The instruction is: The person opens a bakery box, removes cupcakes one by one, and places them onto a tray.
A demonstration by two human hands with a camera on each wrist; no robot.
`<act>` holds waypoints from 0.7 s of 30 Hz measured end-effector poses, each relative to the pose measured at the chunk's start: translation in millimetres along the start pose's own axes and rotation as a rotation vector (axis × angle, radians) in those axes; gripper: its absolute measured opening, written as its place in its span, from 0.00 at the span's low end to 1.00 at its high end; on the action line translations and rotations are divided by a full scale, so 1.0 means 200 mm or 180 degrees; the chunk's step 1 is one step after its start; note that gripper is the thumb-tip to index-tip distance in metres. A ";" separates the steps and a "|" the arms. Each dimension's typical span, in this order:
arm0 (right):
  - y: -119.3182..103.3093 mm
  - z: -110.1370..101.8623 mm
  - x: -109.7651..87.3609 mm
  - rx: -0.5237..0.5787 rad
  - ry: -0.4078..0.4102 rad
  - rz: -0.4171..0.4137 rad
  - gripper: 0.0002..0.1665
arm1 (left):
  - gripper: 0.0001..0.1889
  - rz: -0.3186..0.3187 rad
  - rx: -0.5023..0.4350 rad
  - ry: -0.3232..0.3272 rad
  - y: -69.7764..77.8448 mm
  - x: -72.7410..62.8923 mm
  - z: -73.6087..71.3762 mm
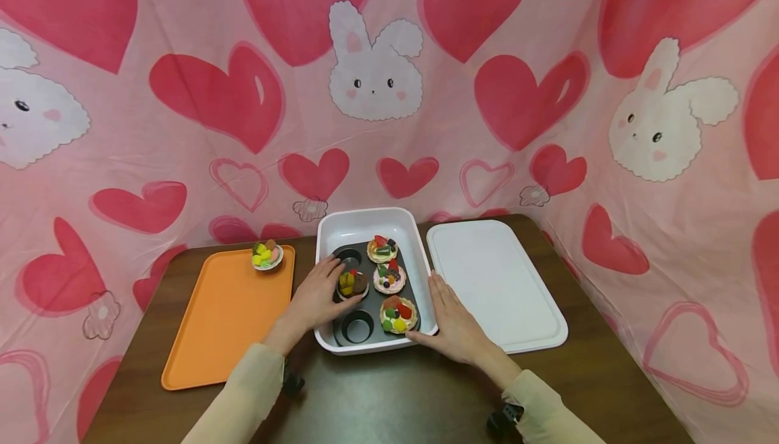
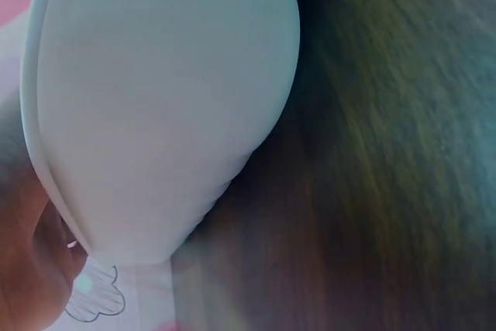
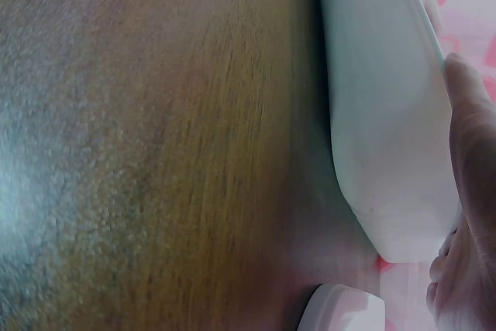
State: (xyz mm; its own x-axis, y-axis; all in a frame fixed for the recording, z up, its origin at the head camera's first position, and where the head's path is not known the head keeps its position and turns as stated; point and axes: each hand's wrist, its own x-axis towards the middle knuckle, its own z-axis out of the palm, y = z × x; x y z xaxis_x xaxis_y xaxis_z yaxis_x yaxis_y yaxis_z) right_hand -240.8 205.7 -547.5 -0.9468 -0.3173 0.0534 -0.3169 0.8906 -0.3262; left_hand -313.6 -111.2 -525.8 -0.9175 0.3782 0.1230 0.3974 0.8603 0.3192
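Observation:
A white rectangular bin [image 1: 365, 222] holds a dark muffin pan [image 1: 373, 303]. My left hand [image 1: 312, 299] reaches over the bin's left wall and holds a chocolate-and-yellow-fruit tart [image 1: 352, 284] in the pan's left middle cup, thumb on the near side, fingers on the far side. Three more fruit tarts fill the right column: a far one [image 1: 382, 249], a pink-creamed one [image 1: 389, 277] and a near one [image 1: 398, 315]. My right hand [image 1: 453, 322] rests at the bin's right front corner, fingers straight along the side wall, thumb at the front rim. Both wrist views show mainly the bin's outer wall [image 2: 163, 114].
On the left lies an orange tray [image 1: 228, 315] with a yellow-topped fruit tart [image 1: 268, 255] at its far right corner. A white board [image 1: 499, 282] lies on the right. Everything stands on a brown wooden table [image 1: 389, 397] before a pink heart-patterned cloth [image 1: 371, 153].

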 end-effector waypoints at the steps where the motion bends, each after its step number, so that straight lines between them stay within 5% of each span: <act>1: 0.00 0.00 0.00 0.0002 0.0003 0.0000 0.75 | 0.49 -0.0003 0.0002 0.0010 0.00 0.00 0.00; 21: 0.00 0.00 0.00 0.0057 0.0024 0.0009 0.75 | 0.44 -0.0029 0.0272 0.0108 0.04 0.05 0.08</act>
State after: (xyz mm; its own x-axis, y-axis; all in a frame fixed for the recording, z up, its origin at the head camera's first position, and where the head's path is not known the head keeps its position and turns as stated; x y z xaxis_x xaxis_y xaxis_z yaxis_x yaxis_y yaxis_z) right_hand -241.3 205.8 -548.2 -0.9481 -0.3123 0.0596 -0.3132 0.8855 -0.3432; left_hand -319.7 -95.6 -537.8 -0.9204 0.3598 0.1528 0.3877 0.8902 0.2392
